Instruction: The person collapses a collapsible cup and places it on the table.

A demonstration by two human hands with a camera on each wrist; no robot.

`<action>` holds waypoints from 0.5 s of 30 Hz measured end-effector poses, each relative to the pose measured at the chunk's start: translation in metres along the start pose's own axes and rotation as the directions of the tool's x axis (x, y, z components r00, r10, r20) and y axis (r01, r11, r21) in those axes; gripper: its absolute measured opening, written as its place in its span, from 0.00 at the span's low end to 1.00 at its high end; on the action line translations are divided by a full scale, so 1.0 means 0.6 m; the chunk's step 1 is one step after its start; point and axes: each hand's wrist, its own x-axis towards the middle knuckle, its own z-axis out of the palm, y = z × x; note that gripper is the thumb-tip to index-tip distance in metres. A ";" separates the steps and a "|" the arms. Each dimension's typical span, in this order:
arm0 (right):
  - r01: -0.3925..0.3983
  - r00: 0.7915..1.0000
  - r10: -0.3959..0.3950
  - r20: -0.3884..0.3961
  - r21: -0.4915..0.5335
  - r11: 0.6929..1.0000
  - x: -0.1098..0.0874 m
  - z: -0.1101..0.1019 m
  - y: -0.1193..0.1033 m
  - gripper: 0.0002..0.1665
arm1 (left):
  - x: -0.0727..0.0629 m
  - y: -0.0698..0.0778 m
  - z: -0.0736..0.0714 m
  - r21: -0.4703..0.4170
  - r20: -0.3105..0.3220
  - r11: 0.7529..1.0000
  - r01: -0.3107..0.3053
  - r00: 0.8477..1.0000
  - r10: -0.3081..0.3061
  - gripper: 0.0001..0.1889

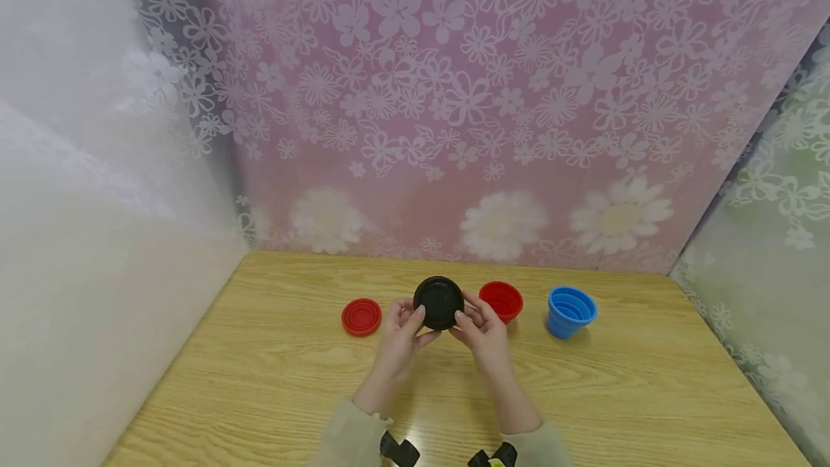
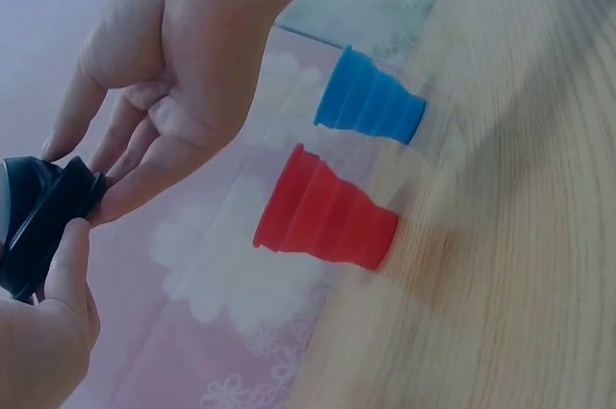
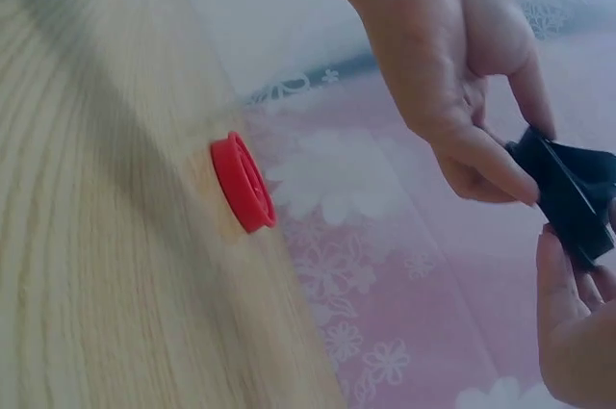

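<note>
Between my two hands is a round black collapsible cup, raised over the table with its hollow toward the head camera. My left hand pinches its left side, thumb on the near rim and fingers behind. On the opposite side my right hand grips the rim the same way. Seen from the side in the left wrist view, the black cup is short, with stepped rings. A red cup, pulled out to full height, stands just behind my right hand, partly hidden by it.
An extended blue cup stands upright farther right. To the left of my hands lies a flattened red collapsible cup. All rest on a wooden table, whose far edge meets a floral pink curtain; pale sheets hang at both sides.
</note>
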 end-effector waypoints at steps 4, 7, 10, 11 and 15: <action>0.035 0.999 -0.034 -0.026 0.047 0.998 -0.006 0.010 0.004 0.25 | -0.003 -0.003 0.005 -0.100 0.016 0.995 0.001 1.000 0.001 0.08; 0.049 0.998 -0.046 -0.036 0.078 0.996 -0.008 0.013 0.005 0.25 | -0.005 -0.005 0.007 -0.120 0.016 0.993 -0.001 1.000 0.003 0.08; 0.056 0.998 -0.052 -0.039 0.094 0.994 -0.008 0.013 0.003 0.25 | -0.004 -0.004 0.007 -0.100 0.012 0.995 0.001 1.000 0.000 0.08; 0.055 0.998 -0.052 -0.038 0.095 0.994 -0.008 0.013 0.002 0.25 | -0.003 -0.004 0.007 -0.087 0.008 0.996 0.004 1.000 -0.003 0.09; 0.053 0.999 -0.053 0.001 0.085 0.995 -0.005 0.006 -0.003 0.24 | 0.002 0.001 0.001 0.023 -0.011 1.000 0.013 1.000 -0.013 0.12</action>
